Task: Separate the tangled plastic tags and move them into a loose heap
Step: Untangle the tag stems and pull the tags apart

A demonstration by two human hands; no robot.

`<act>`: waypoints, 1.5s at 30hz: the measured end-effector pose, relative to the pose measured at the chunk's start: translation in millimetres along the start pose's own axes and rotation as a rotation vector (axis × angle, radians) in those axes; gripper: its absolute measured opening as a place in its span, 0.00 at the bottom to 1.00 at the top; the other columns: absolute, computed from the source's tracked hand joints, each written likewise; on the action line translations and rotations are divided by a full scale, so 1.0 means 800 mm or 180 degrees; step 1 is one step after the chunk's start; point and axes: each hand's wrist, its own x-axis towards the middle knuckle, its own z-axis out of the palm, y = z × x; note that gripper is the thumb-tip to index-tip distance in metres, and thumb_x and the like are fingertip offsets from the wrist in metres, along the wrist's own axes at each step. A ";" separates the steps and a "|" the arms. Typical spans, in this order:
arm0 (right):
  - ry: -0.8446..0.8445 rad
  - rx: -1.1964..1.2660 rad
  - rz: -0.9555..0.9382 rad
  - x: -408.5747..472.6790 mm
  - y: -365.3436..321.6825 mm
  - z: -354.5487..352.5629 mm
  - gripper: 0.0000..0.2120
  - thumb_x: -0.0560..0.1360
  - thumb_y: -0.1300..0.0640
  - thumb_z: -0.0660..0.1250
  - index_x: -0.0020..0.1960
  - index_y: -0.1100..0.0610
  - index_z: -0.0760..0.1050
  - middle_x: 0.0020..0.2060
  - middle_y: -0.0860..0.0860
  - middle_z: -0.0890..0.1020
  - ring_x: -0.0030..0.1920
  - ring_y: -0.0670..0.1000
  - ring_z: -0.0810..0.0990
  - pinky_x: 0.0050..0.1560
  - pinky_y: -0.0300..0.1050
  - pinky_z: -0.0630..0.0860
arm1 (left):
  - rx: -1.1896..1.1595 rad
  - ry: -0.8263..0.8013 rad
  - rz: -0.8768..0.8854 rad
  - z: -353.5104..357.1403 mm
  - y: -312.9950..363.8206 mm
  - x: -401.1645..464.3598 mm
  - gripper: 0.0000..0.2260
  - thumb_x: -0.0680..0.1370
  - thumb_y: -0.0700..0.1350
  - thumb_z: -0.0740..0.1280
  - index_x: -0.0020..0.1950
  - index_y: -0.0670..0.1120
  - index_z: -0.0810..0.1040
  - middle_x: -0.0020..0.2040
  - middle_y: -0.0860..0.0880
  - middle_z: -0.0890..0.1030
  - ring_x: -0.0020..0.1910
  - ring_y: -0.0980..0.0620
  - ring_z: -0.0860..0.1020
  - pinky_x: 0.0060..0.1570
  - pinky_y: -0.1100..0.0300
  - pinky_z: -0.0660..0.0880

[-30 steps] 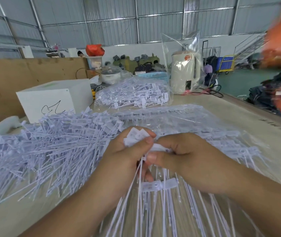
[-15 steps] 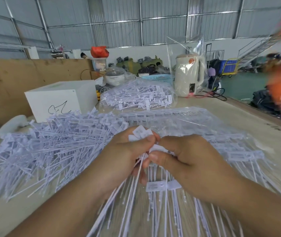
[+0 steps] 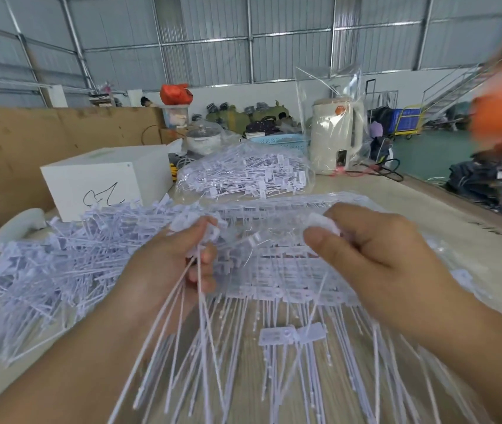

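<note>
Table (image 3: 445, 215) runs from the viewer out toward 12 o'clock; its right edge slants from 3 o'clock up to 1 o'clock, bare pale surface beside it; a bare strip of tabletop also lies between the two forearms at 6 o'clock, crossed by tag stems.

Left hand (image 3: 167, 270) at centre, fingers curled round a small bunch of tags (image 3: 194, 316), their flat heads bunched at the fingertips, stems trailing down toward 6 o'clock. Right hand (image 3: 375, 255) at 2 o'clock of it, thumb and fingers pinching a white tag head (image 3: 324, 223). Between and under the hands, a flat sheet of joined tags (image 3: 274, 270); one loose pair of tag heads (image 3: 292, 335) at 5 o'clock on the table.

Loose heap (image 3: 45, 270) fills 9 o'clock, reaching the white box (image 3: 106, 179) at 10 o'clock. Bagged tags (image 3: 243, 175) at 12 o'clock; bagged kettle (image 3: 335, 133) at 1 o'clock.

Against half a second ago: hands were touching, both pinching one cluster; now well apart, the right gone out to the right, each holding its own share.
</note>
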 end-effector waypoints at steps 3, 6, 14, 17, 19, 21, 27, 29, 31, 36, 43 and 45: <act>-0.0652 0.0486 0.0214 -0.003 0.003 0.009 0.14 0.76 0.34 0.58 0.57 0.38 0.65 0.23 0.45 0.69 0.23 0.42 0.65 0.25 0.36 0.63 | 0.0649 -0.0235 0.0604 0.022 -0.019 -0.012 0.05 0.71 0.52 0.72 0.45 0.54 0.83 0.28 0.49 0.74 0.21 0.54 0.67 0.25 0.62 0.66; -0.1019 0.0177 0.0010 -0.006 0.003 0.025 0.20 0.78 0.35 0.56 0.67 0.38 0.56 0.33 0.41 0.80 0.31 0.41 0.76 0.33 0.38 0.73 | 0.0999 -0.0431 0.0713 0.044 -0.036 -0.029 0.12 0.71 0.59 0.66 0.47 0.54 0.83 0.28 0.47 0.77 0.21 0.53 0.71 0.22 0.61 0.69; -0.1273 0.0515 0.0281 -0.006 0.003 0.036 0.25 0.78 0.42 0.63 0.71 0.46 0.58 0.43 0.45 0.84 0.41 0.50 0.83 0.45 0.55 0.79 | 0.1080 -0.0787 0.0700 0.051 -0.033 -0.036 0.05 0.70 0.48 0.68 0.40 0.55 0.84 0.29 0.50 0.80 0.22 0.56 0.72 0.19 0.66 0.66; -0.1504 0.0753 0.0541 -0.002 0.002 0.022 0.20 0.75 0.37 0.64 0.60 0.49 0.74 0.44 0.54 0.84 0.44 0.60 0.83 0.48 0.63 0.78 | 0.0963 -0.0629 0.0640 0.045 -0.028 -0.033 0.08 0.66 0.43 0.75 0.42 0.54 0.85 0.29 0.47 0.80 0.20 0.56 0.70 0.18 0.64 0.66; -0.1633 0.0640 0.0685 0.000 0.006 0.014 0.19 0.77 0.39 0.64 0.49 0.57 0.77 0.34 0.52 0.79 0.34 0.55 0.77 0.40 0.55 0.74 | 0.0831 -0.0516 0.0667 0.040 -0.024 -0.033 0.06 0.65 0.46 0.73 0.41 0.53 0.85 0.26 0.46 0.76 0.18 0.55 0.70 0.17 0.64 0.66; -0.1702 0.0643 0.0760 0.001 0.009 0.013 0.18 0.79 0.45 0.64 0.48 0.61 0.77 0.32 0.54 0.75 0.33 0.54 0.73 0.38 0.53 0.70 | 0.0849 -0.0585 0.0676 0.039 -0.022 -0.034 0.06 0.66 0.48 0.71 0.41 0.53 0.85 0.25 0.47 0.74 0.19 0.55 0.70 0.19 0.65 0.67; -0.1114 0.0820 0.0602 -0.003 0.001 0.026 0.14 0.79 0.51 0.66 0.35 0.52 0.73 0.22 0.44 0.68 0.22 0.43 0.65 0.26 0.37 0.63 | 0.0728 -0.0570 0.0711 0.043 -0.029 -0.033 0.03 0.68 0.46 0.72 0.40 0.53 0.84 0.26 0.50 0.75 0.21 0.56 0.71 0.20 0.64 0.66; -0.0550 0.0468 0.0470 -0.002 -0.001 0.032 0.17 0.79 0.50 0.65 0.34 0.54 0.69 0.20 0.45 0.67 0.20 0.43 0.63 0.23 0.35 0.60 | 0.0270 -0.0470 0.0573 0.040 -0.026 -0.027 0.03 0.69 0.43 0.72 0.40 0.51 0.83 0.24 0.50 0.73 0.19 0.54 0.69 0.20 0.64 0.67; 0.0258 0.0390 0.0473 0.003 0.004 0.026 0.20 0.79 0.49 0.64 0.31 0.53 0.63 0.20 0.44 0.65 0.19 0.44 0.61 0.21 0.33 0.58 | -0.0329 -0.0239 0.0309 0.031 -0.017 -0.019 0.02 0.69 0.43 0.70 0.40 0.47 0.81 0.24 0.50 0.70 0.19 0.55 0.67 0.19 0.66 0.67; -0.0292 0.0955 0.0413 0.000 0.007 0.010 0.11 0.73 0.38 0.64 0.42 0.44 0.69 0.23 0.44 0.66 0.23 0.44 0.61 0.22 0.37 0.60 | 0.0386 -0.0081 0.0400 0.021 -0.014 -0.019 0.06 0.68 0.48 0.70 0.42 0.49 0.82 0.26 0.48 0.73 0.20 0.54 0.70 0.19 0.64 0.67; -0.1166 0.0434 0.0205 -0.004 0.008 0.030 0.25 0.78 0.42 0.64 0.67 0.32 0.53 0.38 0.51 0.84 0.30 0.48 0.78 0.35 0.51 0.75 | 0.1011 -0.0663 0.0562 0.040 -0.043 -0.033 0.19 0.69 0.62 0.69 0.52 0.51 0.83 0.47 0.44 0.86 0.42 0.47 0.83 0.33 0.56 0.79; -0.1234 0.0202 0.0220 -0.005 0.010 0.031 0.29 0.79 0.44 0.64 0.72 0.35 0.50 0.38 0.49 0.84 0.29 0.44 0.77 0.36 0.49 0.75 | 0.1148 -0.0688 0.0568 0.038 -0.046 -0.032 0.24 0.66 0.64 0.70 0.56 0.50 0.82 0.49 0.45 0.85 0.44 0.49 0.83 0.31 0.55 0.77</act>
